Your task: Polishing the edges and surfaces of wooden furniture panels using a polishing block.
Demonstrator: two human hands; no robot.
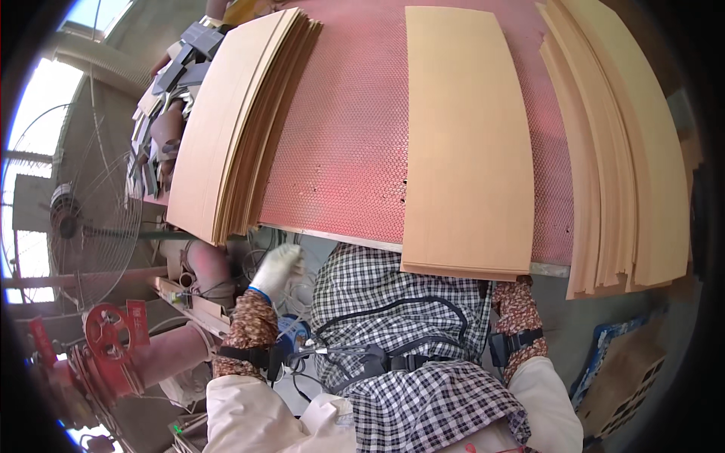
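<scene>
A broad desk (pixel 340 151) with a red, honeycomb-patterned top fills the upper half of the view; its far end is cut off by the top edge of the picture and its near edge bends with the lens. On its left side a thick stack of tan sheets (pixel 226 128) lies slanted, overhanging the near left edge of the desk. On the right a second fanned stack of the same tan sheets (pixel 627 166) hangs past the near edge, its outer side lost in the dark rim of the lens. Between them one single tan sheet (pixel 464 143) lies flat, its near end jutting just over the desk edge above the person's checked shirt.

At far left stands a large wire-guarded fan (pixel 75 219), partly washed out by daylight. Below it sit pink pipes with a red valve wheel (pixel 106 332).

The left hand (pixel 278 268), in a white glove, hovers below the desk edge, under the left stack, fingers loosely curled and holding nothing visible. The right hand is hidden beneath the single sheet and the desk edge; only its patterned sleeve and a wrist strap (pixel 513 343) show, so its grip cannot be told.
</scene>
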